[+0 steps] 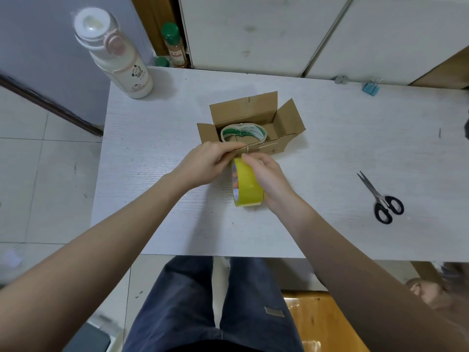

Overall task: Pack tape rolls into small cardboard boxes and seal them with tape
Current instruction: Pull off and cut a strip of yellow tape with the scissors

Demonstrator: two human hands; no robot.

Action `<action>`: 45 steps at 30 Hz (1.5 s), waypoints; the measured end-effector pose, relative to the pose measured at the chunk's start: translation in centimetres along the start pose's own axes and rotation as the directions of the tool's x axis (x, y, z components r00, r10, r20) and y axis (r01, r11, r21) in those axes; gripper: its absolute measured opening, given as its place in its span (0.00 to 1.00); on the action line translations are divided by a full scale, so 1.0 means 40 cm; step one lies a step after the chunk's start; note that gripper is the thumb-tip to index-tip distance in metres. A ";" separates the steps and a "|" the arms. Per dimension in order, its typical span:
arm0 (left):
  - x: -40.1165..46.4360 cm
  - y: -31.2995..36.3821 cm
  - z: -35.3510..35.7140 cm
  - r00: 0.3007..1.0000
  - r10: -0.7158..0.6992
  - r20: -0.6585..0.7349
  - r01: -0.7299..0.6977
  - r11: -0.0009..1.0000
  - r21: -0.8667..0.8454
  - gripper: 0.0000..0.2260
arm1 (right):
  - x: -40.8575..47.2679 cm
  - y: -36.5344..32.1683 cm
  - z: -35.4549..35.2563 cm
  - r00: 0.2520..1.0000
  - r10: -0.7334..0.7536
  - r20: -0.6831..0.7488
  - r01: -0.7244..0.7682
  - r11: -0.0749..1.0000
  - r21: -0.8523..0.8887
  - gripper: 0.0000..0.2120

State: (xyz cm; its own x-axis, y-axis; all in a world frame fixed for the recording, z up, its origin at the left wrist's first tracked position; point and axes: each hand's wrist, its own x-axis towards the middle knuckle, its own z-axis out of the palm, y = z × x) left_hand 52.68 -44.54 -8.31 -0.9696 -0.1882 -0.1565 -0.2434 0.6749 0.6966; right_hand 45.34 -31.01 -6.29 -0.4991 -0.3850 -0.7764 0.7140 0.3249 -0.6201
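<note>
We have one tape roll (243, 133) inside the open box (253, 123); sealing remains, our right hand (269, 179) gripping the yellow tape (247, 185), our left hand (205, 163) pinching its end.

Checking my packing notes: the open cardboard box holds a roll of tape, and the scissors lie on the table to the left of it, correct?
Not quite. The head view shows the scissors on the table right of the open cardboard box, not left. The roll of tape is inside.
</note>
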 end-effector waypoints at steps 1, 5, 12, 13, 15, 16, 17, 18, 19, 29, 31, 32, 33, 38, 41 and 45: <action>0.001 -0.001 -0.002 1.000 0.004 0.001 -0.004 1.000 -0.022 0.14 | 0.002 -0.003 0.000 1.000 0.017 0.005 -0.017 1.000 0.004 0.09; 0.003 -0.003 -0.006 1.000 0.006 -0.010 -0.006 0.998 -0.070 0.14 | 0.026 -0.003 0.001 0.999 0.023 -0.039 -0.027 0.993 -0.114 0.15; 0.012 0.013 -0.036 0.992 -0.109 0.069 0.120 0.979 -0.165 0.19 | 0.042 -0.015 0.015 0.996 0.006 -0.085 -0.023 0.980 -0.197 0.12; 0.011 0.017 -0.038 0.987 -0.140 0.083 0.153 0.970 -0.187 0.21 | 0.044 -0.015 0.016 0.996 0.005 -0.084 -0.021 0.980 -0.198 0.12; 0.011 0.019 -0.034 0.982 -0.174 0.073 0.186 0.955 -0.229 0.16 | 0.044 -0.010 0.016 0.997 0.009 -0.070 -0.024 0.978 -0.205 0.12; 0.013 0.020 -0.032 0.982 -0.181 0.055 0.189 0.953 -0.236 0.15 | 0.043 -0.006 0.015 0.998 0.011 -0.062 -0.023 0.977 -0.210 0.12; 0.016 0.020 -0.030 0.983 -0.179 0.030 0.181 0.956 -0.229 0.16 | 0.041 -0.002 0.013 0.999 0.011 -0.053 -0.022 0.976 -0.219 0.12; 0.018 0.020 -0.027 0.985 -0.171 0.015 0.171 0.962 -0.214 0.16 | 0.039 0.003 0.011 0.999 0.012 -0.044 -0.022 0.973 -0.231 0.12; 0.021 0.019 -0.024 0.987 -0.162 0.008 0.160 0.964 -0.211 0.15 | 0.038 0.007 0.008 0.999 0.017 -0.037 -0.025 0.970 -0.242 0.12; 0.040 0.018 -0.016 0.987 -0.153 0.042 0.151 0.988 0.041 0.09 | 0.019 0.023 -0.028 0.980 0.169 0.110 -0.156 0.981 -0.117 0.18; 0.038 0.022 -0.006 0.984 -0.177 0.001 0.177 0.983 0.057 0.08 | 0.012 0.034 -0.043 0.976 0.162 0.144 -0.138 0.976 -0.167 0.18; 0.036 0.026 0.002 0.975 -0.218 -0.039 0.219 0.976 0.004 0.07 | 0.007 0.038 -0.046 0.974 0.156 0.165 -0.126 0.976 -0.178 0.17; 0.034 0.030 0.010 0.959 -0.271 -0.083 0.265 0.962 -0.072 0.06 | 0.003 0.041 -0.048 0.974 0.142 0.177 -0.110 0.978 -0.180 0.16; 0.038 0.035 0.034 0.919 -0.388 -0.068 0.370 0.910 -0.185 0.11 | -0.005 0.045 -0.048 0.985 0.037 0.170 -0.014 0.991 -0.132 0.13; 0.043 0.036 0.025 0.923 -0.380 -0.059 0.367 0.916 -0.159 0.14 | -0.011 0.045 -0.040 0.983 -0.021 0.185 0.046 0.990 -0.136 0.12; 0.051 0.039 0.028 0.926 -0.368 -0.084 0.362 0.929 -0.079 0.16 | -0.014 0.039 -0.028 0.986 -0.061 0.153 0.087 0.982 -0.168 0.12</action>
State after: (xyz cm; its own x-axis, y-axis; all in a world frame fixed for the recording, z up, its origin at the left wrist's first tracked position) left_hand 50.28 -43.07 -8.34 -0.8059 -0.4826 -0.3429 -0.5754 0.5021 0.6456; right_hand 46.17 -29.33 -6.94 -0.4606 -0.5317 -0.7107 0.5755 0.4306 -0.6952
